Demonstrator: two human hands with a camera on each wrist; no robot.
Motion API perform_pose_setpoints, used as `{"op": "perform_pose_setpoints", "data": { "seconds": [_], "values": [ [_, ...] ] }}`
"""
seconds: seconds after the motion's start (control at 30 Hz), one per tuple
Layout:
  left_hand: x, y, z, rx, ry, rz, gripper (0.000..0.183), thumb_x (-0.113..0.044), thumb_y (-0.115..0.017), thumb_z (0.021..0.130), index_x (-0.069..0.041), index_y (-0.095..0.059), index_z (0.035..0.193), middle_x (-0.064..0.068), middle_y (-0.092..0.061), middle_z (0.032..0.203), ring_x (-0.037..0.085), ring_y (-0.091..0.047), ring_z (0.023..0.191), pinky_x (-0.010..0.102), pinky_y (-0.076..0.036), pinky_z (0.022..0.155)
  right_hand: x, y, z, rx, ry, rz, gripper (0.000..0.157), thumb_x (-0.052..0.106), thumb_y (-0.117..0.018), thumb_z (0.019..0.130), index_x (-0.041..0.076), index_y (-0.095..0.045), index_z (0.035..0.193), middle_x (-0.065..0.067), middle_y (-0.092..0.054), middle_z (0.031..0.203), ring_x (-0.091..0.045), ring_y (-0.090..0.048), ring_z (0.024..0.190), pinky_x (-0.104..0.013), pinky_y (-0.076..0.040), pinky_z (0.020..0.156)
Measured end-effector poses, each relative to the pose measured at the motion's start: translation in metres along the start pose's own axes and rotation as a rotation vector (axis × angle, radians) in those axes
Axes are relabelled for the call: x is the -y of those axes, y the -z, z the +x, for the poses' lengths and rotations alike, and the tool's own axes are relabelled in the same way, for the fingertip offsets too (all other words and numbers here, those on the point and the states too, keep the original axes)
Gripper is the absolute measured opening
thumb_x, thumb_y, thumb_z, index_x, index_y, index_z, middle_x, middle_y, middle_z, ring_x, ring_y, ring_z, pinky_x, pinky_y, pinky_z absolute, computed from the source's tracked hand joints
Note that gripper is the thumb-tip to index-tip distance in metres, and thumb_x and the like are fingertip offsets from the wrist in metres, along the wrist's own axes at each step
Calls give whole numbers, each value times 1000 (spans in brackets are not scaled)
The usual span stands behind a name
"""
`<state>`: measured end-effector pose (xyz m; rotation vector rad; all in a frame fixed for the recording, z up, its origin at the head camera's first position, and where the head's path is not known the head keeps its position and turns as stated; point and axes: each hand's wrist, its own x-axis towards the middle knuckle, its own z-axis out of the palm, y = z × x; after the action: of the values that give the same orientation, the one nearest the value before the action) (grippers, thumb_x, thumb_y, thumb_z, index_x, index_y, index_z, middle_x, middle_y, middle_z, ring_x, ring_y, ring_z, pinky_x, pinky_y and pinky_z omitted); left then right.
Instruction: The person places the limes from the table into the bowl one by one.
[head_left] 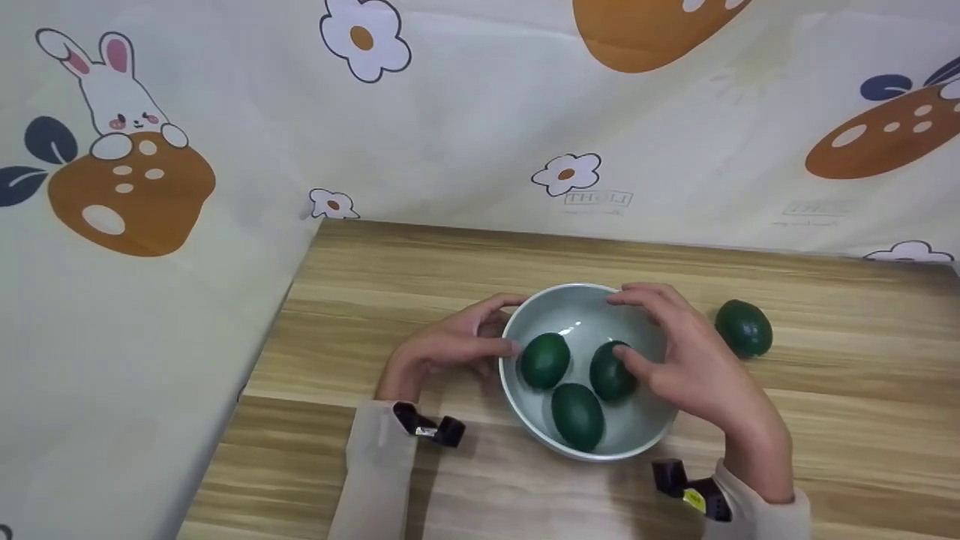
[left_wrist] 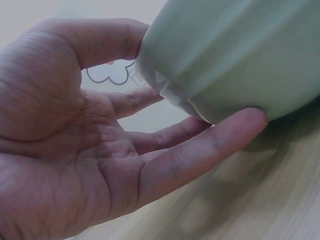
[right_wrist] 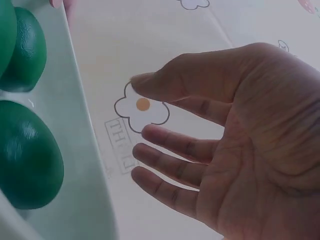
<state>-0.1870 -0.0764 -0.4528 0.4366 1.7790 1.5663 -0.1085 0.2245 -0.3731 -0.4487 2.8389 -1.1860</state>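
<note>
My left hand (head_left: 454,346) holds a pale green bowl (head_left: 581,311) by its left side. Its thumb lies at the rim, and in the left wrist view the fingers (left_wrist: 220,142) reach under the bowl's base. Inside the bowl are three glossy, dark green, avocado-like fruits: a left one (head_left: 545,361), a right one (head_left: 611,375) and a front one (head_left: 577,417). My right hand (head_left: 694,360) is over the bowl's right side in the head view, thumb and fingers spread apart. The right wrist view shows it holding nothing, beside the bowl wall (right_wrist: 85,165).
Another dark green fruit (head_left: 743,328) lies on the wooden table (head_left: 420,262), right of the bowl and just beyond my right hand. A pale patterned sheet (head_left: 465,127) rises behind the table and along its left side.
</note>
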Motion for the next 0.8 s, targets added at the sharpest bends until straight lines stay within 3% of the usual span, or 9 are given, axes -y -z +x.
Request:
{"op": "perform_pose_setpoints", "data": {
  "seconds": [0.33, 0.57, 0.8],
  "values": [
    [-1, 2, 0, 30, -21, -19, 73, -11, -69, 97, -24, -38, 162, 20, -49, 157, 26, -70, 108, 34, -63, 70, -6, 3, 3, -54, -13, -26, 52, 8, -80, 91, 15, -63, 139, -13, -61, 143, -40, -57, 132, -68, -48, 111],
    [-1, 3, 1, 25, -23, -2, 73, -12, -71, 98, -26, -38, 162, 19, -50, 154, 28, -65, 120, 33, -62, 73, -11, 8, 3, -104, -31, -67, 51, 10, -78, 93, 9, -62, 141, -18, -60, 143, -42, -55, 133, -70, -46, 109],
    [0, 2, 0, 32, -21, -3, 73, -13, -71, 97, -27, -38, 162, 21, -52, 152, 28, -67, 113, 35, -63, 73, -26, 15, 2, -168, -59, -111, 50, 8, -78, 93, 5, -64, 141, -24, -59, 142, -47, -54, 133, -73, -45, 107]
  ]
}}
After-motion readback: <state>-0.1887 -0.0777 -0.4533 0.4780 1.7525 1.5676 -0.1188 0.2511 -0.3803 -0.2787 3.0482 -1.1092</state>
